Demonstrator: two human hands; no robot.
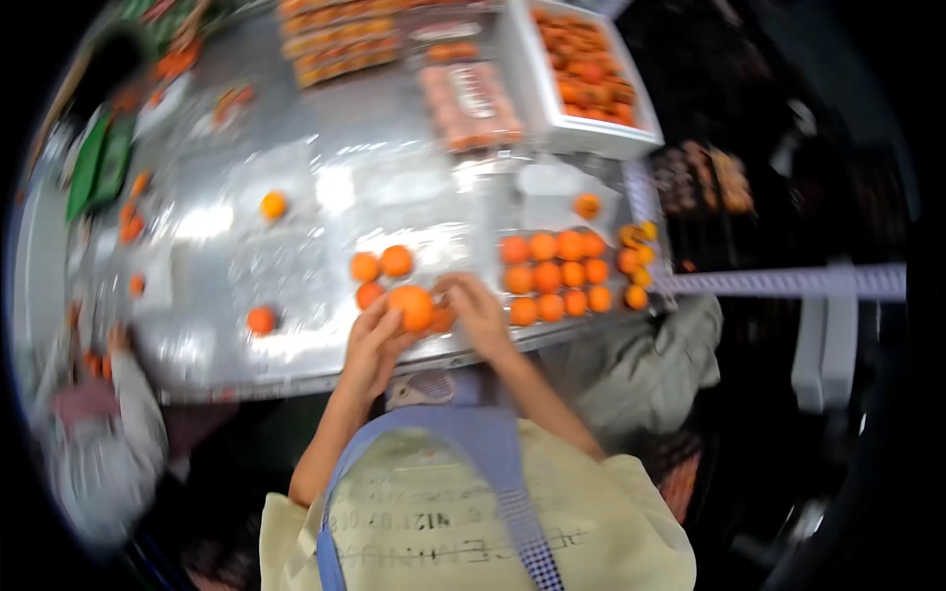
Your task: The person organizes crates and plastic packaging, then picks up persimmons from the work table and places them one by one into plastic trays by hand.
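My left hand [371, 347] is closed around an orange fruit [412, 308], like a mandarin, above the near table edge. My right hand [479, 317] is just right of it, fingers bent and blurred. A darker orange fruit [440, 318] shows between the two hands, partly covered; whether the right hand grips it I cannot tell. Beyond my left hand lie an orange fruit [365, 266], another orange fruit [396, 260] and a third [370, 295], partly hidden by my fingers. To the right, several orange fruits [546, 277] sit in close rows.
A white box [601, 138] of orange fruit stands at the back right, beside clear packs [471, 103]. Stacked packs [340, 44] are further back. Loose fruit [261, 320] lies on the metal table [207, 345]. Another person [94, 443] is at the left, near a green tray [99, 163].
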